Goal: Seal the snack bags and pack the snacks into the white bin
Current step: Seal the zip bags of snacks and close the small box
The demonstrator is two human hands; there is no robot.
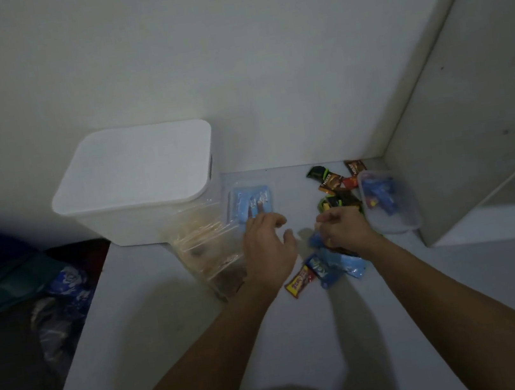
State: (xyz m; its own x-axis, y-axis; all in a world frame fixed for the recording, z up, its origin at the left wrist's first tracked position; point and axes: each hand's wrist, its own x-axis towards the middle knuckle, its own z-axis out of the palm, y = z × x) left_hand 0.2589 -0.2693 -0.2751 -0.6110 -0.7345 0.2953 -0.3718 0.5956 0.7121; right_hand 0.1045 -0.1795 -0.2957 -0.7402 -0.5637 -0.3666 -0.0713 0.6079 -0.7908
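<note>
The white bin (110,223) stands at the back left of the white surface with its lid (135,169) on. In front of it lie clear snack bags (203,246), and a clear bag with blue packets (250,201) lies to its right. My left hand (266,243) hovers over these bags with relaxed, slightly spread fingers, holding nothing. My right hand (343,227) has curled fingers and pinches a blue wrapper (316,240) from the pile of loose snack bars (324,271). A clear container (391,201) at the right holds blue and red snacks.
Brown and green snack packets (336,183) lie near the back wall. A white shelf unit (473,129) rises at the right. The surface drops off at the left, where dark bags and cloth (47,293) lie below.
</note>
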